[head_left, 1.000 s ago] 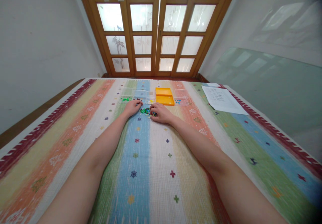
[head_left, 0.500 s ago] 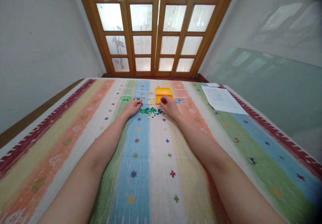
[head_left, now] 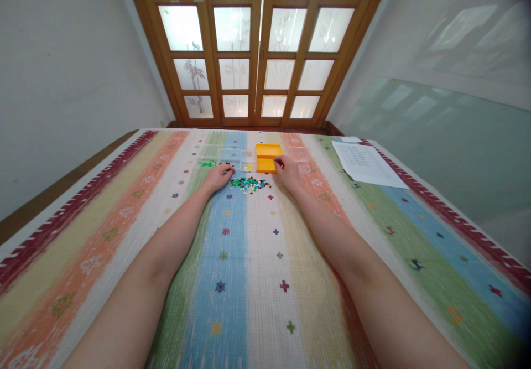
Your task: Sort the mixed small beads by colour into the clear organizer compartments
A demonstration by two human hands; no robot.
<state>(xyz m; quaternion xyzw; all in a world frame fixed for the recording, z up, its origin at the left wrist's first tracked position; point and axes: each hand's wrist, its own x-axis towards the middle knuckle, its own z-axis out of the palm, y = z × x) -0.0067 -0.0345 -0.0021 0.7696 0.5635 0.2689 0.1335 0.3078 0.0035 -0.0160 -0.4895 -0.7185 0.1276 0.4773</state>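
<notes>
A pile of small pieces (head_left: 250,185) in green, blue, black and pale colours lies on the striped cloth. At its left edge rests my left hand (head_left: 218,177), fingers curled together; whatever is in them is too small to make out. My right hand (head_left: 287,172) hovers by the right side of an open orange box (head_left: 269,150), thumb and fingertips pinched, their contents hidden. Clear plastic boxes stand on both sides: the left one holds green pieces (head_left: 207,164) and dark ones, and a middle one holds yellow pieces (head_left: 249,166). My right hand partly covers the right clear box (head_left: 299,153).
Printed paper sheets (head_left: 367,163) lie at the right on the striped tablecloth (head_left: 257,280). Beyond the table's far edge stand wooden doors with glass panes (head_left: 265,53). A glass panel (head_left: 448,153) leans along the right wall.
My right hand has shifted right, from in front of the orange box towards the right clear box, showing more of the orange box. My left hand stays nearly still.
</notes>
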